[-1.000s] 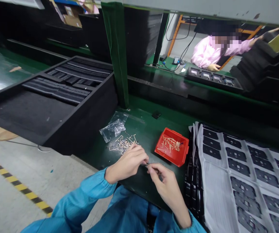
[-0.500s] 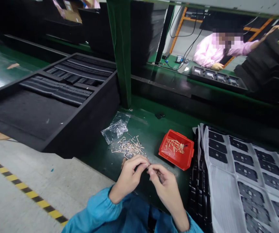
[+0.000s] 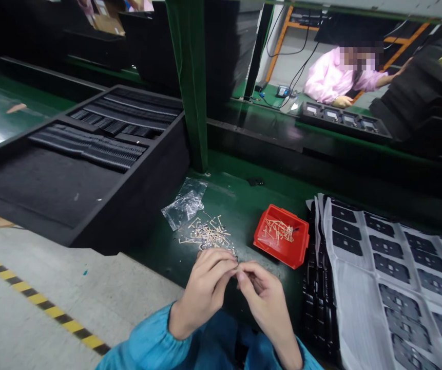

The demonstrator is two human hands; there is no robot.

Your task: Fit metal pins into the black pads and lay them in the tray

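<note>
My left hand (image 3: 209,285) and my right hand (image 3: 263,290) meet fingertip to fingertip above the green table (image 3: 228,198). Both are closed in a pinch. What sits between the fingers is too small and too covered to name. Just beyond my left hand lies a loose pile of small beige bent strips (image 3: 209,234), mixed with tiny dark and shiny bits. To the right of the pile, a red plastic bin (image 3: 301,246) holds more of these beige strips. A crumpled clear plastic bag (image 3: 186,203) lies behind the pile.
A large black foam box (image 3: 128,198) with rows of black parts stands left, beside a green post (image 3: 190,92). Stacked trays of flat black plates (image 3: 353,303) lie right. Across the bench, a person in pink (image 3: 324,77) sits by a black tray (image 3: 344,126).
My left hand has turned slightly, its fingers now covering more of the pinch point. Across the bench, the person's raised arm has come lower. The view has shifted a little.
</note>
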